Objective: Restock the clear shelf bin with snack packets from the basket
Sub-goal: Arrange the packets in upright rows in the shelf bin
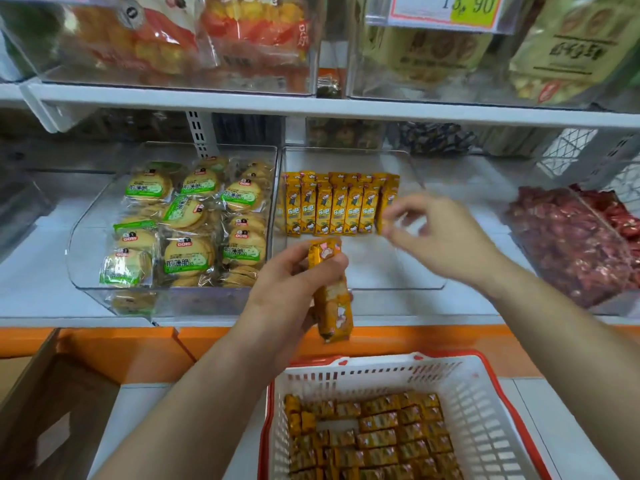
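From the head view, your left hand (298,282) is wrapped round a bundle of orange packets (330,299). It holds them upright just in front of the clear shelf bin (398,271), above the front edge of the shelf (450,306). That grip looks loose at the lower end, so a packet could slide out. It might drop into the basket (485,372) below, or miss it and land on the floor.

Your right hand (440,237) reaches into the bin with its fingers loosely curled at the end packet (387,199). The blur hides whether you pinch that packet or only touch it.

The row of packets (332,209) stands on edge along the bin's back left, leaning on the wall next to the biscuit bin (194,220). Nothing props its right-hand end. A nudge as you draw your fingers back would likely tip the end packet, and its neighbours could fan over after it towards the bare right half.

Adding several at once from the bundle risks the same collapse, or a crooked row.

Many spare packets (374,434) lie in the basket, so most of the restocking appears to be ahead.
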